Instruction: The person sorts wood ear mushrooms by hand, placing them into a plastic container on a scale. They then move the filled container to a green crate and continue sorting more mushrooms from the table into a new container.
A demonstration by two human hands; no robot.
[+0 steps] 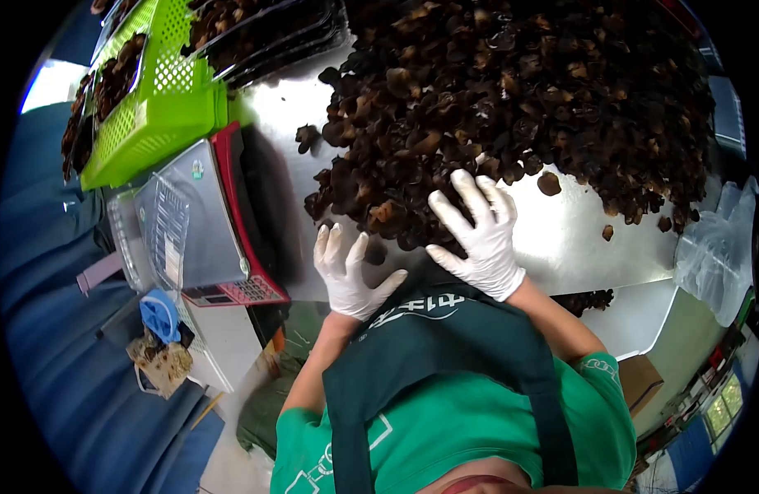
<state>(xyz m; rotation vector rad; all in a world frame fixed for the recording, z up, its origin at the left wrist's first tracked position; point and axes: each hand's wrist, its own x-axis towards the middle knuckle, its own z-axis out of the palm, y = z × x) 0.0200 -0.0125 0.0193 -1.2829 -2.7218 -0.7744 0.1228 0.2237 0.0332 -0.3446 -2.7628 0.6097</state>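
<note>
Where the near edge of the dark brown heap [495,99] comes down toward the person, both white-gloved hands lie palm down with fingers spread. The right hand [486,247] is open, its fingertips over the edge of the heap, with dark pieces showing between the thumb and forefinger; nothing is seen gripped in it. The left hand [350,280] is also open, fingers apart and slightly bent, over bare metal tabletop [552,239] just on the near side of the heap's left part; no piece can be seen in its grasp. A small dark piece [375,251] lies just beside its fingers, toward the right hand.

From the hands, the heap of thin, curled pieces spreads away and to the right across the metal. One round piece [549,183] lies apart from it, to the right of the right hand, and a small clump [308,137] lies off its left side.

To the left of the left hand stands a red-framed device [235,198] with a keypad, clear plastic trays [169,222] beside it. Beyond is a bright green basket [161,115] with filled clear packs [272,37] near it. At the far right, a crumpled clear plastic bag [713,255] hangs by the table's end.
</note>
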